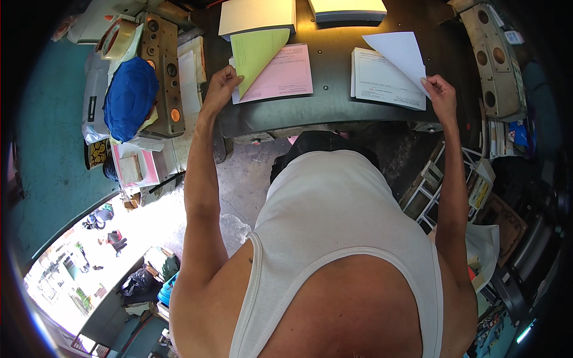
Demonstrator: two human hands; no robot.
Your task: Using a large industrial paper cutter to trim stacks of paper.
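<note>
My left hand (223, 87) pinches the lower edge of a yellow-green printed sheet (255, 52), which is curled up diagonally. Under it lies a stack topped by a pink printed form (286, 73) on the dark metal tabletop (331, 101). On the right, my right hand (440, 95) grips the edge of a white sheet (401, 53) between thumb and fingers. That sheet is also bent diagonally, partly covering a stack of white printed forms (382, 83). Both sheets still rest over their stacks.
Two thicker paper stacks, one cream (256, 17) and one under yellowish light (348, 9), stand at the table's far edge. Metal control boxes flank the table at left (161, 74) and right (489, 59). A blue cloth bundle (131, 98) lies by the left box.
</note>
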